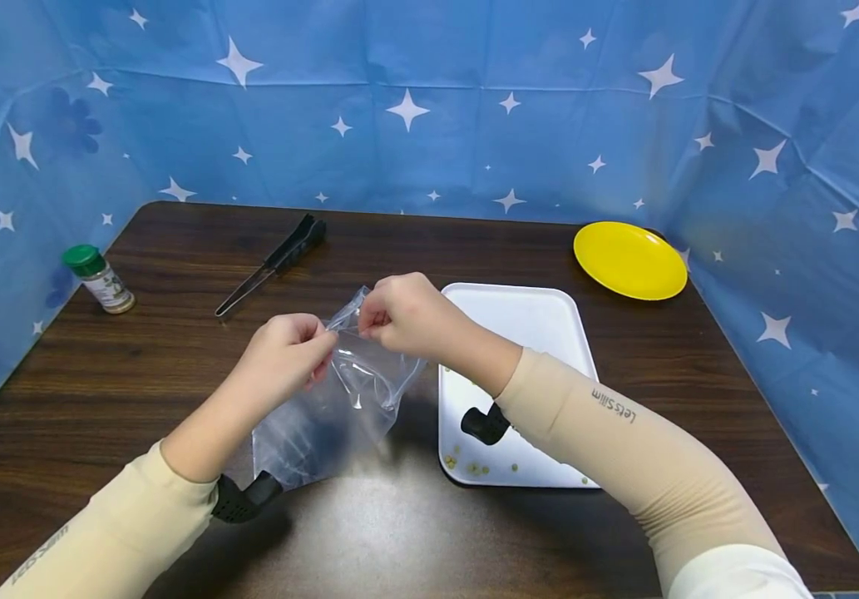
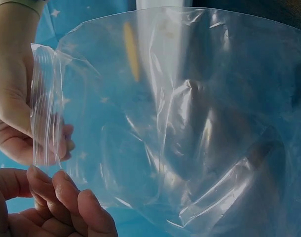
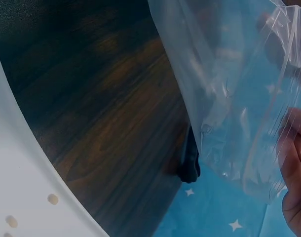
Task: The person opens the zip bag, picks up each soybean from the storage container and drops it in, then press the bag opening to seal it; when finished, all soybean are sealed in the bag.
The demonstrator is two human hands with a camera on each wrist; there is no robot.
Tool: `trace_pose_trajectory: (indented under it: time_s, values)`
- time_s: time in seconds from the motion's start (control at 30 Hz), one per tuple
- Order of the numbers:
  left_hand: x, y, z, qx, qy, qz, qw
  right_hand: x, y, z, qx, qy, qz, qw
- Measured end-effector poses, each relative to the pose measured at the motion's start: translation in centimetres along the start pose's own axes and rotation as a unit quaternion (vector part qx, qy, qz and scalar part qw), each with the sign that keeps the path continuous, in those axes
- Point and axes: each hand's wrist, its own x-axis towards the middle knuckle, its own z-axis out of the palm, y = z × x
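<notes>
Left grip (image 1: 290,349) and right grip (image 1: 410,312) both pinch the ridged top strip of a clear plastic bag (image 1: 354,391), fingers curled, the two hands close together with the right one slightly farther out. From the lower left corner the left forearm, in a beige sleeve (image 1: 122,520), rises toward the bag; the right forearm slants in from the lower right and passes over the tray, its wrist above the white surface. Below the hands the bag hangs spread and wrinkled, left of the tray; whether its lower edge touches the counter (image 1: 369,541) cannot be told.

A narrow strip of dark wood shows between the bag's right side and the white tray (image 1: 519,312), whose raised rim is the nearest edge on that side. Small pale yellow pieces (image 1: 451,460) lie mostly in its near left corner. Wide wood stretches leftward from the bag to the counter's left edge, where a green-capped shaker (image 1: 107,283) stands. Beyond the left hand, black-handled tongs (image 1: 272,262) lie diagonally, handles toward the far edge. Right of the tray, more wood runs out to the side edge, with a yellow plate (image 1: 629,260) at the far corner. Blue star-printed cloth (image 1: 444,50) walls off the back and sides.
</notes>
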Motion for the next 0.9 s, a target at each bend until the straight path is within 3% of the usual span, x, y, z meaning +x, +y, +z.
trace_pose_trajectory:
  time_s: [0.23, 0.47, 0.7, 0.9]
  values:
    - [0.2, 0.0, 0.3, -0.003, -0.005, 0.002, 1.0, -0.3, 0.3, -0.1, -0.006, 0.005, 0.003, 1.0]
    - [0.2, -0.2, 0.3, -0.005, -0.007, 0.0, 1.0, -1.3, 1.4, -2.6, 0.002, 0.083, 0.013, 0.9965]
    - [0.0, -0.3, 0.2, -0.012, -0.012, -0.006, 0.9998, -3.9, 4.4, -5.7, 0.046, 0.098, 0.154, 0.9821]
    - [0.1, -0.3, 0.2, -0.005, -0.017, -0.002, 0.9998, -6.1, 7.3, -5.8, 0.058, 0.091, 0.249, 0.9625]
